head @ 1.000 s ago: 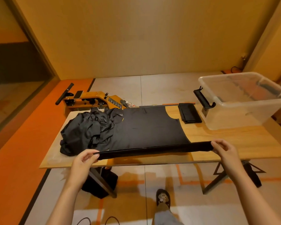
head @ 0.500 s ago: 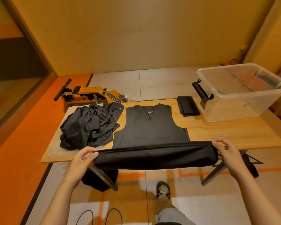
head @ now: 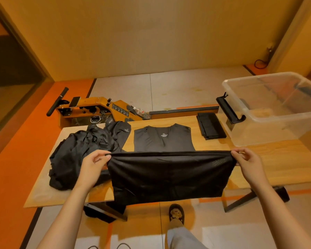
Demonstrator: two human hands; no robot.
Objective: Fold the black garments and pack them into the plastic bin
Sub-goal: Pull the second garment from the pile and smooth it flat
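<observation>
A black sleeveless garment (head: 169, 175) lies with its neck end flat on the wooden table (head: 269, 159), and its hem is lifted toward me. My left hand (head: 93, 166) pinches the hem's left corner and my right hand (head: 246, 162) pinches the right corner, stretching the edge taut above the table. The raised lower half hangs as a fold in front of the table edge. A crumpled pile of black garments (head: 79, 153) sits at the left. A folded black garment (head: 210, 125) lies beside the clear plastic bin (head: 269, 130) at the right end of the table.
A yellow rowing machine (head: 90, 108) stands on the floor behind the table. The bin's black latch handle (head: 229, 109) faces the folded garment. My foot in a sandal (head: 176, 213) is on the floor below the table edge, near the table's black legs (head: 104, 212).
Both hands have lifted the garment's hem up off the table and carried it toward the neck end, so the lower half now hangs as a deep fold. The garment looks shorter on the table.
</observation>
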